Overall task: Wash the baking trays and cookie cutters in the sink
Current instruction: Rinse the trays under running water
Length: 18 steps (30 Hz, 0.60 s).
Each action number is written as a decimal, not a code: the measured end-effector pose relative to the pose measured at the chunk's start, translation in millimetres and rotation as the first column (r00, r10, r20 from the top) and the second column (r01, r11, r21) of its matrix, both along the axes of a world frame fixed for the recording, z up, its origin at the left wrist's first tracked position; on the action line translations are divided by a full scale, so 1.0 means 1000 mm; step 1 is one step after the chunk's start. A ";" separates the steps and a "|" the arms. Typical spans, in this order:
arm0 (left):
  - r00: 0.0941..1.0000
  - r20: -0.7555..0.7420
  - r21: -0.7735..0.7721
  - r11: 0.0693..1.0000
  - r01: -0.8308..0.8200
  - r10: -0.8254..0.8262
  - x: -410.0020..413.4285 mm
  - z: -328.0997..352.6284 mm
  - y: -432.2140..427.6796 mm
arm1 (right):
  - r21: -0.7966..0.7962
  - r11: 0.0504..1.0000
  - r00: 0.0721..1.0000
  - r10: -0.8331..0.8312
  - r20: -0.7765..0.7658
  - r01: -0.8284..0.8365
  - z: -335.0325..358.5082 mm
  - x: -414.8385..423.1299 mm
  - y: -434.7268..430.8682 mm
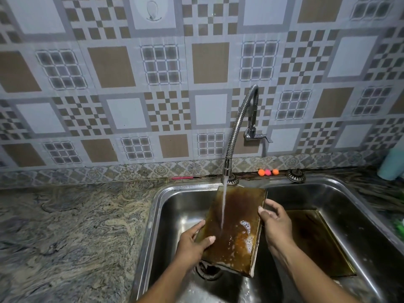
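Note:
A brown, stained baking tray tilts over the steel sink, its far end raised under the tap. Water runs from the spout onto the tray, and soap suds sit on its lower right part. My left hand grips the tray's near left edge, thumb on top. My right hand holds the right edge, fingers curled over the rim. A second dark tray lies flat in the sink to the right, partly hidden by my right arm. No cookie cutters are in view.
A marbled stone counter spreads left of the sink. The drain lies under the tray's near corner. Three small orange and pink balls and a pink stick lie by the wall. A teal bottle stands at far right.

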State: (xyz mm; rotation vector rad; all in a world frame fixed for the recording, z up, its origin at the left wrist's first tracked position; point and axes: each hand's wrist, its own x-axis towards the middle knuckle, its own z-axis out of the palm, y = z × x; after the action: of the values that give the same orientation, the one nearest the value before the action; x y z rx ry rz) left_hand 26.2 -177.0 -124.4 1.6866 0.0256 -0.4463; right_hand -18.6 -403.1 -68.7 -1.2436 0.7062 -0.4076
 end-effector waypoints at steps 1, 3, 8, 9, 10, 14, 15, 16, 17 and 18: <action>1.000 0.006 0.011 1.000 -0.029 0.029 0.002 0.000 0.000 | 0.036 0.999 1.000 0.004 -0.017 -0.003 -0.003 -0.003 0.000; 0.997 0.027 0.044 0.997 -0.068 0.067 0.006 0.002 -0.003 | 0.108 0.994 0.998 0.033 -0.051 -0.027 -0.010 -0.011 0.002; 0.992 0.084 0.136 0.985 -0.110 0.099 0.020 0.018 -0.012 | 0.190 0.982 0.988 0.035 -0.148 -0.006 -0.027 -0.028 -0.002; 0.990 0.101 0.141 0.983 -0.117 0.103 0.022 0.023 -0.015 | 0.192 0.981 0.986 0.037 -0.162 -0.005 -0.026 -0.032 -0.002; 0.987 0.120 0.145 0.982 -0.121 0.104 0.024 0.028 -0.018 | 0.197 0.980 0.984 0.040 -0.174 -0.005 -0.026 -0.034 -0.004; 0.985 0.157 0.162 0.983 -0.092 0.067 0.026 0.039 -0.030 | 0.228 0.973 0.985 0.020 -0.174 0.020 -0.014 -0.037 -0.009; 0.985 0.162 0.174 0.981 -0.081 0.053 0.026 0.039 -0.032 | 0.228 0.973 0.987 0.005 -0.164 0.032 -0.010 -0.035 -0.012; 0.986 0.161 0.190 0.979 -0.069 0.039 0.025 0.037 -0.034 | 0.217 0.975 0.988 -0.008 -0.152 0.042 -0.005 -0.033 -0.016; 0.988 0.153 0.200 0.978 -0.057 0.027 0.025 0.032 -0.035 | 0.190 0.981 0.990 -0.021 -0.136 0.047 0.001 -0.030 -0.019; 0.992 0.125 0.199 0.979 -0.047 0.022 0.023 0.027 -0.035 | 0.153 0.987 0.992 -0.030 -0.120 0.049 0.009 -0.028 -0.023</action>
State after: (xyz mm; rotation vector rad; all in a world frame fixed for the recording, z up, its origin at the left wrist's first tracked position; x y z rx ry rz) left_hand 49.0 -212.1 -97.0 1.9079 0.0104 -0.3218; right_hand -46.3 -426.2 -59.8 -1.1132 0.8483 -0.3071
